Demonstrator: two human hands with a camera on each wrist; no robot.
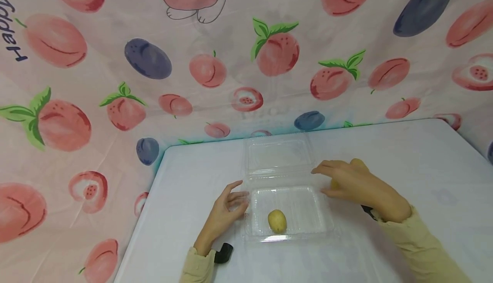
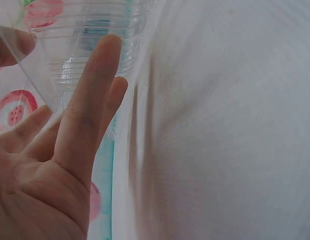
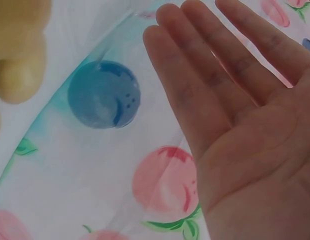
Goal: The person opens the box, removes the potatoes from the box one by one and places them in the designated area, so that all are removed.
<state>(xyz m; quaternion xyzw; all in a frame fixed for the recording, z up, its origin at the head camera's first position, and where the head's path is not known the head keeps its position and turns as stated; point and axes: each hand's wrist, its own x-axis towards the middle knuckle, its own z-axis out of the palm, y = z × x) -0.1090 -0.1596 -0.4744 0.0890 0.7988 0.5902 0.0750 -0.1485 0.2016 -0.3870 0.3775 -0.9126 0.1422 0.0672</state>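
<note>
A clear plastic clamshell box (image 1: 286, 236) lies with its lid (image 1: 279, 154) folded back, away from the person. Inside the near half sits one yellow potato (image 1: 277, 221), toward the front. My left hand (image 1: 223, 210) is at the box's left side, fingers loosely extended at the rim; in the left wrist view the clear plastic (image 2: 65, 65) shows behind the fingers. To the right of the box, my right hand (image 1: 352, 184) hovers palm down with fingers extended, partly hiding more yellow potatoes (image 1: 359, 163). In the right wrist view these potatoes (image 3: 20, 82) stand apart from the fingers.
The white-covered table (image 1: 435, 180) ends at the back and left against a hanging cloth (image 1: 215, 30) printed with peaches and blue fruit. Black wrist straps (image 1: 224, 253) show at the sleeves.
</note>
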